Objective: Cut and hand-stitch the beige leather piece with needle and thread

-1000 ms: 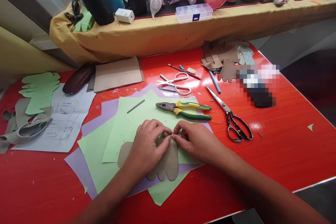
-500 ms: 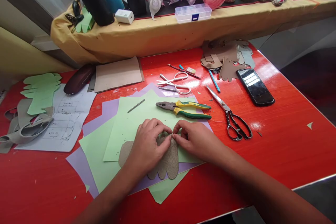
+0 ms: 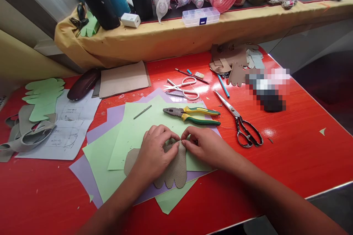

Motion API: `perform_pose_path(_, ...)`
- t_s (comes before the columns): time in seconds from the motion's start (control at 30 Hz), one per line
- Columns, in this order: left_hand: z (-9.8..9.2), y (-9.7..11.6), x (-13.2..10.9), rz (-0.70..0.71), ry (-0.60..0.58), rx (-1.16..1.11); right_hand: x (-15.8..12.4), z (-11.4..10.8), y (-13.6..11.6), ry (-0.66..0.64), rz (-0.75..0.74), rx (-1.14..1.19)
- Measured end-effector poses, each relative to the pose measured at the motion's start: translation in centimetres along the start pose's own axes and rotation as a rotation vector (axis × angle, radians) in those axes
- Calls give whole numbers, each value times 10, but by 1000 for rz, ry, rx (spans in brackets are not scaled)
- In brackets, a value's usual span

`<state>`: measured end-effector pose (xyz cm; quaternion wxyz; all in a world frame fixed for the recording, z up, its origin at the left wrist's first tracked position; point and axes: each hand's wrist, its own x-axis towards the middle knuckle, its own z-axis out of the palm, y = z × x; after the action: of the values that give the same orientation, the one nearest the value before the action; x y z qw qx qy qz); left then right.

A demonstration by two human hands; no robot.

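Observation:
A grey-brown leather piece with rounded, finger-like lobes and a stitched-looking edge lies over stacked sheets of paper. My left hand is closed on it, thumb and fingers gripping near its upper edge and covering much of its middle. Against that same edge, my right hand is closed in a pinch, fingertips almost meeting those of the left; whatever is between them is too small to make out. Just beyond my hands, pliers with yellow-green handles and a thin metal rod rest on green paper.
Black-handled scissors and a partly pixelated dark object lie right on the red table. White-handled scissors, leather sheets and scraps are farther back. Left are green cutouts and a dark case.
The view has shifted very slightly. Both hands keep nearly the same pinch at the leather's upper edge. The phone at right is now blurred by pixel blocks.

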<state>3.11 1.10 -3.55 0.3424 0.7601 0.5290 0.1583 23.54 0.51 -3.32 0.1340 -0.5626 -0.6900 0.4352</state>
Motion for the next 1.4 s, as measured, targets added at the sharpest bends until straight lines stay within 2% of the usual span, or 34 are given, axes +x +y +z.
perform_pose_path(0.33, 1, -1, 0, 11, 10, -6, -1, -1, 1, 26, -17, 71)
perform_pose_path(0.67, 1, -3, 0, 30, 18, -25, -3, 3, 1, 9, -43, -18)
perform_pose_path(1.4, 1, -2, -1, 45, 17, -5, -7, 3, 1, -21, -98, -40)
